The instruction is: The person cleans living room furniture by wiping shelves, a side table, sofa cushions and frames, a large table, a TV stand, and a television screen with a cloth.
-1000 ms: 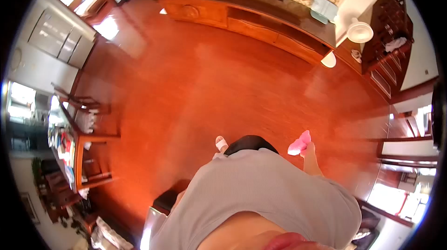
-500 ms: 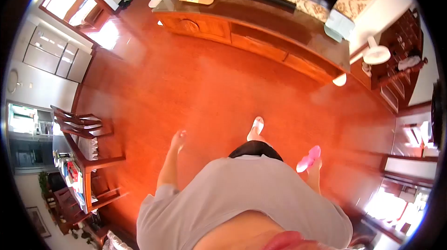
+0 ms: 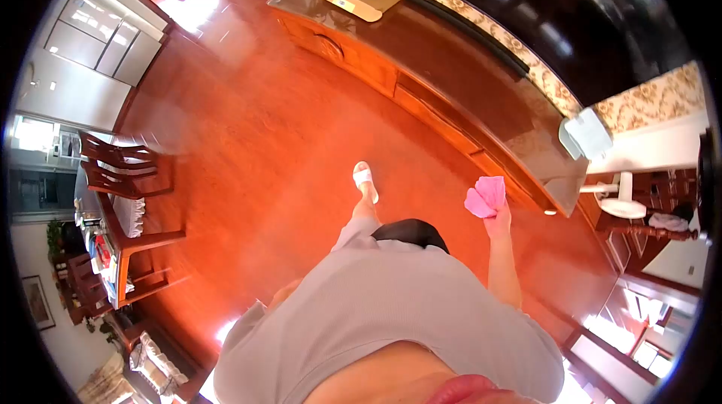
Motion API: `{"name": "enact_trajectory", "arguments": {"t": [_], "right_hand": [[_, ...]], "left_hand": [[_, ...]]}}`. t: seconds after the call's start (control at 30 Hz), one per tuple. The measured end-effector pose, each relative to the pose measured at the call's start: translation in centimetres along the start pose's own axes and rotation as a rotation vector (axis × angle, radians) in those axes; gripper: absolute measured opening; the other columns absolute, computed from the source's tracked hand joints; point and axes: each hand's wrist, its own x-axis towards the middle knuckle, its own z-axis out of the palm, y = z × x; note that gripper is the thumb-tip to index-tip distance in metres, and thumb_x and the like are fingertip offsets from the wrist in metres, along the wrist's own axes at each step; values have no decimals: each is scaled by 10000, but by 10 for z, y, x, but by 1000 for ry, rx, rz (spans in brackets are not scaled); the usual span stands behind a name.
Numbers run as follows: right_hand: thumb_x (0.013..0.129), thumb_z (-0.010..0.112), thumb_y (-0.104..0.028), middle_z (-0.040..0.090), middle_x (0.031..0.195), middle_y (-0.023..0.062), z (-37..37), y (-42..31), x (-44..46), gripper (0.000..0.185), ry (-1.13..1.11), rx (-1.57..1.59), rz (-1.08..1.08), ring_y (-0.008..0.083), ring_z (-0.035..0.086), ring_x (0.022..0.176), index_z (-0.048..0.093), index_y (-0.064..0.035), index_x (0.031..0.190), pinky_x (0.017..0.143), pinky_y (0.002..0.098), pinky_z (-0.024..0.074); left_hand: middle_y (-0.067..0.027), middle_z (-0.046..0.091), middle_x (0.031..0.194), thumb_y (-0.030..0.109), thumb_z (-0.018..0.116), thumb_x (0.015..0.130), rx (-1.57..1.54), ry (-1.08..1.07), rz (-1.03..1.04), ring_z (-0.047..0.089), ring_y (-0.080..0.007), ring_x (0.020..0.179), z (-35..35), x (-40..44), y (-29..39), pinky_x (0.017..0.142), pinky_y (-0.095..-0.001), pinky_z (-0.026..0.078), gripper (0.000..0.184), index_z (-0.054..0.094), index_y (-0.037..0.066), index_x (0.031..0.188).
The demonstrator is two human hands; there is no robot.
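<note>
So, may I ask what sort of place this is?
Probably a home's living room: it has a large dark screen, a long wooden cabinet and wooden chairs.

One pink cloth (image 3: 486,197), one white slipper (image 3: 362,176), one television (image 3: 579,28), one framed picture (image 3: 37,302)

Reddish floor (image 3: 256,148) — long wooden cabinet (image 3: 451,65) along floral-patterned wall (image 3: 658,99).

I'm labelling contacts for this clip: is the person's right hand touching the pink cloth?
Touching. The head view shows the right hand holding the pink cloth, with no gap between them.
</note>
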Motion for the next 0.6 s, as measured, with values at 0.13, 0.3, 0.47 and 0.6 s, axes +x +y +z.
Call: {"name": "enact_trajectory", "arguments": {"t": [0.13, 0.3, 0.47, 0.6], "right_hand": [[701, 387, 70, 476, 1415, 135, 54, 15, 80, 721, 70, -162, 9, 309, 454, 1329, 405, -20, 1417, 1128, 492, 365], [657, 390, 66, 502, 1394, 143, 75, 32, 137, 749, 182, 105, 122, 318, 483, 1303, 430, -11, 1401, 1107, 510, 389], [691, 397, 59, 495, 1398, 138, 96, 20, 220, 741, 136, -23, 119, 309, 463, 1318, 402, -27, 1427, 1127, 479, 367], [779, 476, 6, 547, 1331, 110, 155, 3, 294, 605, 148, -279, 161, 268, 529, 1246, 449, -26, 1383, 1088, 418, 414]], "left_hand": [[-131, 682, 1079, 266, 607, 922, -330, 23, 100, 648, -239, 1034, -29, 48, 102, 897, -359, 492, 322, 632, 48, 1158], [-205, 660, 1055, 325, 533, 930, 550, 88, 191, 643, -334, 976, -89, 167, 317, 820, -444, 503, 332, 637, 67, 1111], [-126, 665, 1068, 207, 487, 975, 165, 377, 589, 639, -255, 975, -108, 274, 530, 795, -374, 504, 277, 599, 40, 1166], [-28, 649, 1093, 167, 491, 996, -306, 113, 666, 609, -129, 970, -79, 310, 631, 839, -281, 490, 307, 556, 32, 1263]]}}
